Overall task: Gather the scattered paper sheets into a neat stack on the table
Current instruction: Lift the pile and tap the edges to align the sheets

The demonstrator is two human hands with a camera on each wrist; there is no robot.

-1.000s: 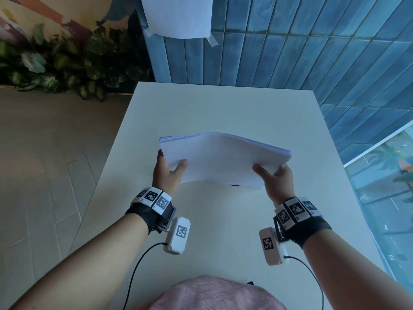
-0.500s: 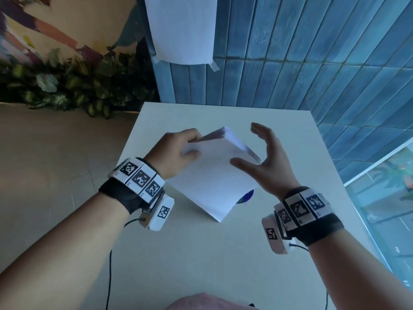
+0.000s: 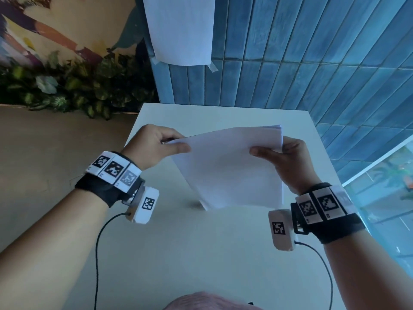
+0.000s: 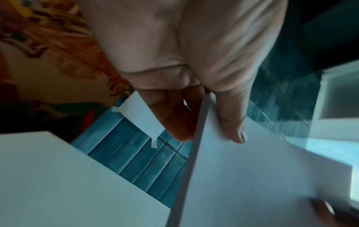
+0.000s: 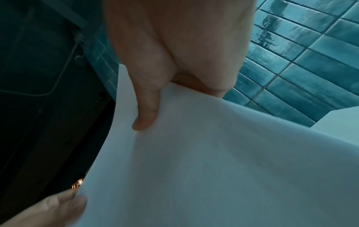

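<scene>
A stack of white paper sheets (image 3: pixel 228 168) stands nearly upright over the white table (image 3: pixel 201 253), its lower corner close to the tabletop. My left hand (image 3: pixel 156 146) pinches the stack's upper left corner, thumb on the near face. My right hand (image 3: pixel 288 159) grips the right edge, thumb across the front. In the left wrist view the paper stack (image 4: pixel 262 176) runs edge-on between my thumb and fingers. In the right wrist view my thumb presses the front of the paper stack (image 5: pixel 213 161), and the fingers of the left hand show at the bottom left.
A single white sheet (image 3: pixel 181 30) is taped to the blue tiled wall (image 3: pixel 301 63) behind the table. Leafy plants (image 3: pixel 73 90) line the floor to the left. A glass panel (image 3: pixel 384 186) runs along the table's right side. Cables trail from both wrist cameras.
The stack went from lying flat in both hands to standing on edge. The right hand, open beside it half a second ago, now grips the right edge.
</scene>
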